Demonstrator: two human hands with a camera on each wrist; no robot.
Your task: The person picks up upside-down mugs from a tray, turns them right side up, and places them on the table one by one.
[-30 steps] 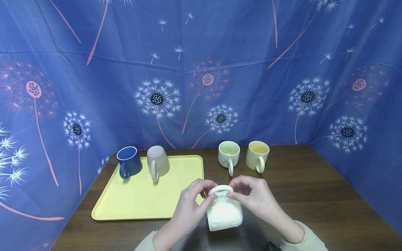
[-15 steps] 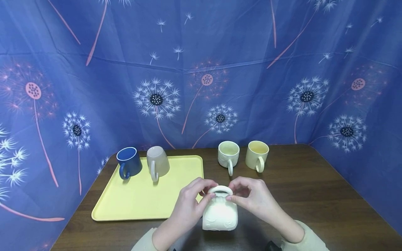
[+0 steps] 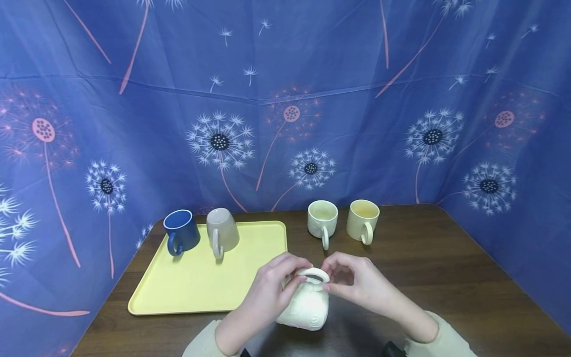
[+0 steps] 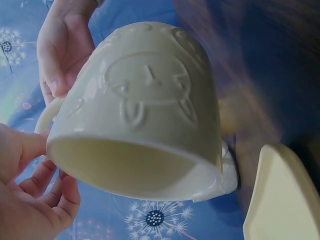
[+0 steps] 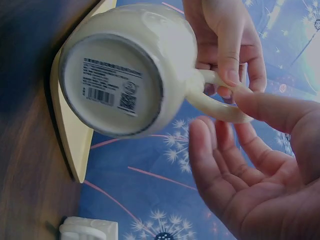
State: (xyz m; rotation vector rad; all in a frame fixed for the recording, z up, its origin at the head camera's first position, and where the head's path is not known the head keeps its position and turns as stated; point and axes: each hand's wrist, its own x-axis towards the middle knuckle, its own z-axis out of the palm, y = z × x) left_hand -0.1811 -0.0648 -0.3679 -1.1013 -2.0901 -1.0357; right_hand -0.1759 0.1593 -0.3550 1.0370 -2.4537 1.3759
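A cream mug (image 3: pixel 305 308) hangs sideways by its handle (image 3: pixel 314 272), which points up, over the table before me. My left hand (image 3: pixel 272 282) pinches the handle on the side toward the mug's mouth. On the other side my right hand (image 3: pixel 357 277) holds it between thumb and fingers. A raised animal face (image 4: pixel 150 82) shows on the mug wall in the left wrist view, above the open mouth. In the right wrist view the mug's base (image 5: pixel 112 82) faces the camera, with a printed label and barcode on it.
A yellow tray (image 3: pixel 196 292) lies at left. On it stand a blue mug (image 3: pixel 183 233) and an upside-down grey-beige mug (image 3: pixel 223 230). Behind my hands stand a pale green mug (image 3: pixel 321 223) and a pale yellow mug (image 3: pixel 362 223), both upright. A patterned blue cloth (image 3: pixel 357 124) hangs behind.
The mug body has swung left and turned about its handle, and the gap inside the handle shows more. Both hands keep hold of the handle; the other mugs stay put.
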